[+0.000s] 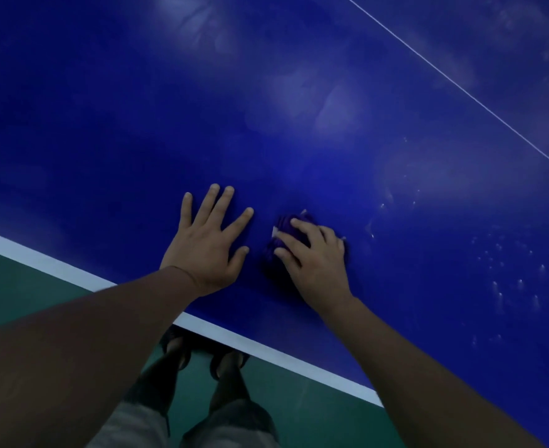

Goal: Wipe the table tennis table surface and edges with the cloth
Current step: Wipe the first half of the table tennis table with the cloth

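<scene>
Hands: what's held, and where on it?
Right hand grips the bunched cloth from above, fingers curled over its top. Left hand holds nothing, flat on table.

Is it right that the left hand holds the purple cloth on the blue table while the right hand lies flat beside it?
No, the hands are swapped. In the head view the right hand holds the purple cloth on the blue table, while the left hand lies flat beside it with fingers spread.
</scene>
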